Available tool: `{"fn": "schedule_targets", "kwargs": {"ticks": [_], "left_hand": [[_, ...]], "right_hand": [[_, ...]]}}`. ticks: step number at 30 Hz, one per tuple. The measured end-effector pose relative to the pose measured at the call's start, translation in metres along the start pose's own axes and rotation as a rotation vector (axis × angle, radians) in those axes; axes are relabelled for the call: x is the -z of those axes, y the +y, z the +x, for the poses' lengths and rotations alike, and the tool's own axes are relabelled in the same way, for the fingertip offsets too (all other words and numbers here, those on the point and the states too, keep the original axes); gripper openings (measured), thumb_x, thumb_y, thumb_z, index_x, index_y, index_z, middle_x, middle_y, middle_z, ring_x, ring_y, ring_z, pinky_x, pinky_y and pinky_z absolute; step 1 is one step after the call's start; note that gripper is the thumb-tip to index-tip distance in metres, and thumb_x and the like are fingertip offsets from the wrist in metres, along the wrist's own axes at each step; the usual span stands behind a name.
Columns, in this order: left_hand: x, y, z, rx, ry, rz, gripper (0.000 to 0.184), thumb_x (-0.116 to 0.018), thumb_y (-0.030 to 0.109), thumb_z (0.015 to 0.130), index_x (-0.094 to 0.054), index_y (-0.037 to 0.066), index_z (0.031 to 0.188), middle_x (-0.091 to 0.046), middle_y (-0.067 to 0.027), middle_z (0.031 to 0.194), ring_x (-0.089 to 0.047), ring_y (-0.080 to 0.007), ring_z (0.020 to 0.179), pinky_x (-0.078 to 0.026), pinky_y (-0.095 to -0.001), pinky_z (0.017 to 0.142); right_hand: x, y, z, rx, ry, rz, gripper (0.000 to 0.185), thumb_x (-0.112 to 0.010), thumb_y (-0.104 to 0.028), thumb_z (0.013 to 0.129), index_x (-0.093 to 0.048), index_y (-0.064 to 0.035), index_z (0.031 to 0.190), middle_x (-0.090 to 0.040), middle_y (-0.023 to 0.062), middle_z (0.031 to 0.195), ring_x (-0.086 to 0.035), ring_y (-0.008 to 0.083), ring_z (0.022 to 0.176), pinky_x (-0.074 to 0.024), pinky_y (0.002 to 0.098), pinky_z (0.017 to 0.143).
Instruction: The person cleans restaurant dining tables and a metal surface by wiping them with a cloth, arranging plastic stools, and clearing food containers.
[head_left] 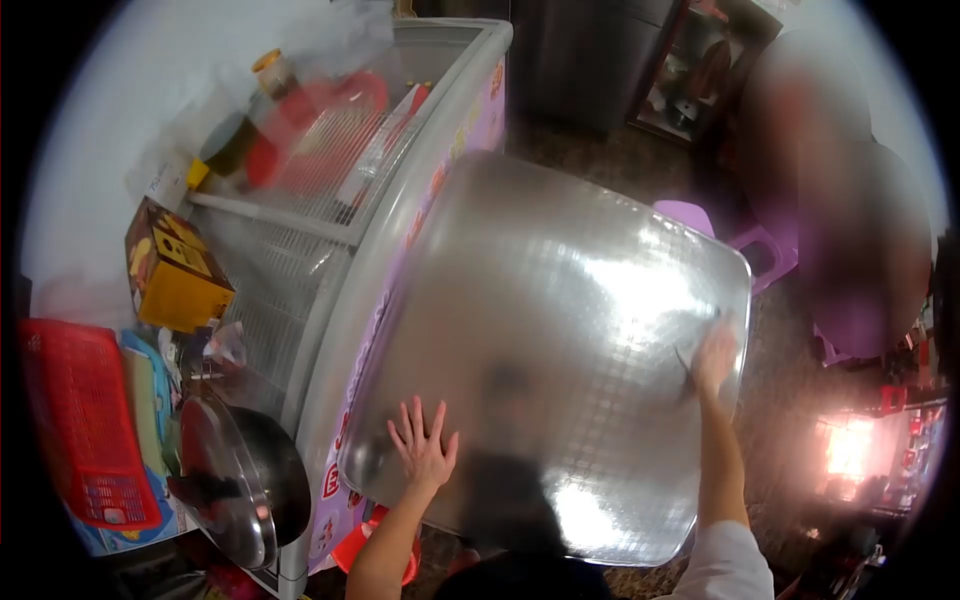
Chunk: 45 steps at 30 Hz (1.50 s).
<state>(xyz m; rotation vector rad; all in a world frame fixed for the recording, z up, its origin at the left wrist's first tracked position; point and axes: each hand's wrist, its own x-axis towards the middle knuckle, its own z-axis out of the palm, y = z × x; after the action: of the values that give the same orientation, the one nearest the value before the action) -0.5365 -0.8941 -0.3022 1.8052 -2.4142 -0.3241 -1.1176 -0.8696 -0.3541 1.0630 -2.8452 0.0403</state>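
Dark flooring (785,400) is showing beyond one metal tabletop (560,300), with one freezer (395,215) standing along its left side.
One left hand (425,455) is lying palm-down at the near left, fingers spreading apart; one right hand (714,360) is reaching farther, near the right edge, its grip too blurred to tell. The metal tabletop is extending beneath and between both.
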Motion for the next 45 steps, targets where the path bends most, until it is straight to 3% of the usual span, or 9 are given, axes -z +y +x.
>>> {"fn": "schedule_targets", "kwargs": {"ticks": [4,6,9,15,24,28,31,40,45], "left_hand": [[0.000,-0.001,-0.002,0.008,0.014,0.008,0.066,-0.058,0.040,0.089,-0.035,0.024,0.149,-0.019,-0.0177,0.158,-0.016,-0.0416,0.145,-0.009,-0.0637,0.113],[0.002,-0.003,-0.006,0.023,0.032,0.024,0.066,-0.057,0.040,0.089,-0.035,0.024,0.149,-0.020,-0.0175,0.158,-0.017,-0.0415,0.145,-0.010,-0.0636,0.113],[-0.001,0.001,-0.006,-0.003,0.054,0.028,0.065,-0.057,0.040,0.089,-0.035,0.023,0.149,-0.022,-0.0171,0.157,-0.018,-0.0409,0.144,-0.011,-0.0633,0.113],[-0.002,-0.004,-0.016,-0.021,0.149,0.069,0.064,-0.057,0.038,0.089,-0.037,0.022,0.148,-0.024,-0.0162,0.156,-0.019,-0.0396,0.144,-0.012,-0.0616,0.114],[-0.025,-0.028,-0.005,-0.056,0.145,-0.197,0.052,-0.063,0.030,0.088,-0.050,0.014,0.136,-0.037,-0.0191,0.146,-0.033,-0.0381,0.135,-0.029,-0.0522,0.109],[-0.020,0.021,-0.034,-0.031,0.040,-0.513,0.033,-0.065,0.021,0.087,-0.061,0.006,0.115,-0.057,-0.0184,0.116,-0.056,-0.0339,0.107,-0.046,-0.0430,0.092],[-0.022,0.134,-0.101,-0.200,-0.060,-0.644,0.023,-0.065,0.019,0.086,-0.064,0.003,0.104,-0.060,-0.0121,0.103,-0.060,-0.0247,0.089,-0.050,-0.0367,0.081],[0.218,0.602,-0.266,-1.152,-0.405,-1.686,0.038,-0.057,0.025,0.093,-0.059,-0.006,0.115,-0.050,-0.0250,0.126,-0.055,-0.0339,0.112,-0.043,-0.0407,0.099],[0.275,0.786,-0.356,-1.683,-0.921,-2.214,0.045,-0.051,0.033,0.095,-0.055,-0.003,0.121,-0.047,-0.0230,0.131,-0.050,-0.0329,0.118,-0.038,-0.0434,0.103]], "right_hand": [[-0.016,0.110,-0.138,0.001,0.309,-0.048,0.046,-0.042,-0.030,0.101,-0.044,-0.0065,0.141,-0.050,0.0239,0.136,-0.050,0.0398,0.122,-0.0399,0.0481,0.101],[0.087,0.078,-0.208,-0.556,-0.204,0.355,0.045,-0.043,-0.027,0.101,-0.044,-0.0051,0.141,-0.052,0.0257,0.134,-0.053,0.0351,0.120,-0.0411,0.0448,0.102],[0.004,0.147,-0.356,-0.602,0.031,-0.285,0.050,-0.037,-0.035,0.102,-0.041,-0.0026,0.140,-0.055,0.0220,0.126,-0.055,0.0339,0.113,-0.0451,0.0458,0.094],[-0.012,0.138,-0.483,-1.076,0.143,0.202,0.047,-0.034,-0.039,0.103,-0.046,0.0043,0.116,-0.062,0.0261,0.098,-0.063,0.0400,0.085,-0.0528,0.0446,0.076],[0.122,-0.019,-0.520,-0.572,-1.116,1.640,0.032,-0.046,-0.019,0.098,-0.057,0.0014,0.119,-0.065,0.0120,0.108,-0.062,0.0211,0.098,-0.0503,0.0359,0.085],[0.223,0.066,-0.468,-0.539,-1.074,1.960,0.027,-0.057,-0.013,0.090,-0.059,-0.0040,0.116,-0.065,0.0083,0.104,-0.061,0.0172,0.097,-0.0493,0.0329,0.086],[0.264,0.187,-0.446,-0.645,-0.840,2.257,0.029,-0.065,0.001,0.073,-0.064,-0.0027,0.101,-0.066,0.0107,0.096,-0.064,0.0224,0.092,-0.0521,0.0369,0.083],[0.295,0.478,-0.403,-0.452,-0.278,2.933,0.074,-0.043,-0.067,0.090,-0.050,-0.0083,0.134,-0.059,0.0168,0.128,-0.059,0.0353,0.111,-0.0444,0.0559,0.099],[0.337,0.577,-0.373,-0.571,-0.068,2.470,0.064,-0.038,-0.060,0.096,-0.049,-0.0090,0.134,-0.058,0.0137,0.127,-0.057,0.0307,0.112,-0.0449,0.0451,0.098]]}}
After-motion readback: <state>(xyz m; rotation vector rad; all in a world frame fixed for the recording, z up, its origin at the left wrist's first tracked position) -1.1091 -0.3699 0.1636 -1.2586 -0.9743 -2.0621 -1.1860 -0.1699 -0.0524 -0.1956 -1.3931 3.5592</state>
